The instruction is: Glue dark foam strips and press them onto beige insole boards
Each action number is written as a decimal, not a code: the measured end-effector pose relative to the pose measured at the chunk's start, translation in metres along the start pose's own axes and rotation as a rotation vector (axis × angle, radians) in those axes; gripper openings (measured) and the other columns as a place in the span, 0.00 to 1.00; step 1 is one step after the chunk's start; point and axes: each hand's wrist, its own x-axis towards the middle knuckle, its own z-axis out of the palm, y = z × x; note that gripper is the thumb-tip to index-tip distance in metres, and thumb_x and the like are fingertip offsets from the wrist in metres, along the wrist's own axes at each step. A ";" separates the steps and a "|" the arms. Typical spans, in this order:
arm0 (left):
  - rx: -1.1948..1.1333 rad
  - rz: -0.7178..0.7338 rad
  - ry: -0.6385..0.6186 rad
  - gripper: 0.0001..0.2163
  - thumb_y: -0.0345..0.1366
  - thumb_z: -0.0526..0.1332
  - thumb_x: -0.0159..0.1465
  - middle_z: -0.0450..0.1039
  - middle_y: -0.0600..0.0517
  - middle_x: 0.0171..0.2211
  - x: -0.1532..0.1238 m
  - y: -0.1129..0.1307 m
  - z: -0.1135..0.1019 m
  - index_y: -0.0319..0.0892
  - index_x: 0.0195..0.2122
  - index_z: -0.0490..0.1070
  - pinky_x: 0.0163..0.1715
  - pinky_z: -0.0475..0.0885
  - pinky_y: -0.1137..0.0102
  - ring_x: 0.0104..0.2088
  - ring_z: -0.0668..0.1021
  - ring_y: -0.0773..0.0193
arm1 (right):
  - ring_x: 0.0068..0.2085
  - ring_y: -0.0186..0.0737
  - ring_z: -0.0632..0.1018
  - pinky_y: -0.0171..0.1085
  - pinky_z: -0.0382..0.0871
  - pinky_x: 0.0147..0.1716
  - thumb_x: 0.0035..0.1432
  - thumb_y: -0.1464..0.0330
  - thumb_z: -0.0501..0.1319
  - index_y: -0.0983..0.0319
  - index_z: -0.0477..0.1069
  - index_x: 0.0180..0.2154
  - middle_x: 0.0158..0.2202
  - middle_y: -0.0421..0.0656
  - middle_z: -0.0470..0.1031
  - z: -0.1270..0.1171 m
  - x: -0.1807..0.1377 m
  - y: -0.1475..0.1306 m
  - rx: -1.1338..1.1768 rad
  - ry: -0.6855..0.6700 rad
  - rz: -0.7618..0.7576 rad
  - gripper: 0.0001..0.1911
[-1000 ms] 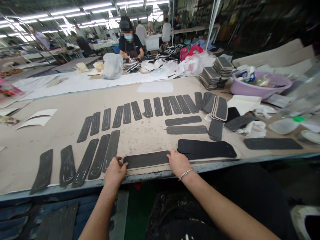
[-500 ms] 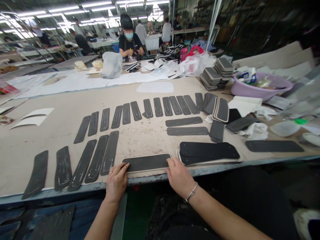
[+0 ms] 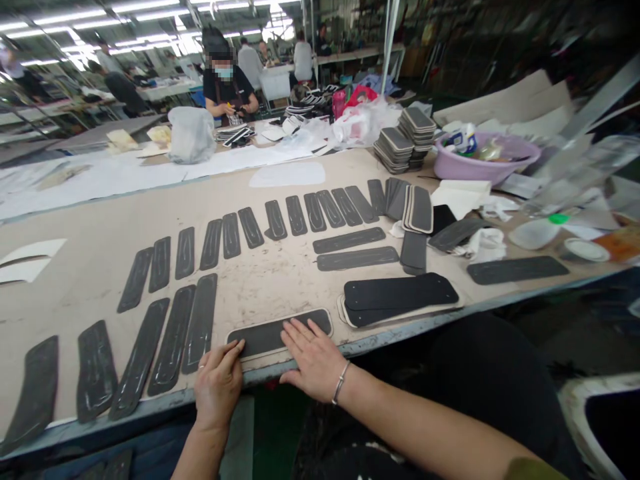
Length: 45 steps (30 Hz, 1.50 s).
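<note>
A long dark grey panel with rounded corners (image 3: 265,334) lies on a slightly larger pale-edged backing piece at the table's near edge. My left hand (image 3: 219,381) pinches its left end, thumb and fingers closed there. Flat on the panel's right half rests my right hand (image 3: 314,357), fingers stretched out and the thumb apart. To the right sits a stack of black panels with pale borders (image 3: 400,293). Several grey strips with shiny wet-looking streaks (image 3: 200,323) lie on the left, and a row of shorter ones (image 3: 230,235) runs farther back.
Stacked grey pieces (image 3: 395,148) stand at the back beside a purple basin (image 3: 485,167) holding packets. A crumpled white cloth (image 3: 484,244) and a clear container (image 3: 535,232) lie on the right. Across the table a masked person (image 3: 227,90) works with their hands.
My right hand has moved left from the panel's right end and flattened onto its surface. My left hand stays at the left end. The view has shifted to the right.
</note>
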 end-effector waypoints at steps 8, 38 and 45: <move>-0.070 -0.142 -0.048 0.14 0.32 0.50 0.62 0.74 0.48 0.42 -0.001 0.003 -0.001 0.45 0.41 0.75 0.50 0.64 0.64 0.44 0.73 0.59 | 0.63 0.46 0.52 0.45 0.46 0.61 0.61 0.57 0.52 0.69 0.57 0.59 0.63 0.52 0.53 -0.020 -0.030 0.024 -0.038 0.035 0.170 0.30; -1.900 -0.825 -0.213 0.20 0.47 0.60 0.57 0.71 0.45 0.49 -0.027 0.136 -0.038 0.44 0.48 0.69 0.48 0.69 0.62 0.49 0.73 0.54 | 0.22 0.30 0.67 0.29 0.60 0.21 0.49 0.60 0.62 0.63 0.69 0.31 0.23 0.35 0.68 -0.066 -0.060 0.015 1.215 -0.153 0.419 0.13; -1.776 -0.780 -0.268 0.23 0.35 0.67 0.52 0.75 0.48 0.44 0.019 0.183 -0.035 0.43 0.50 0.67 0.46 0.71 0.66 0.44 0.77 0.58 | 0.35 0.37 0.74 0.35 0.67 0.35 0.52 0.60 0.62 0.63 0.71 0.40 0.33 0.42 0.74 -0.066 -0.110 0.039 1.277 0.043 0.434 0.17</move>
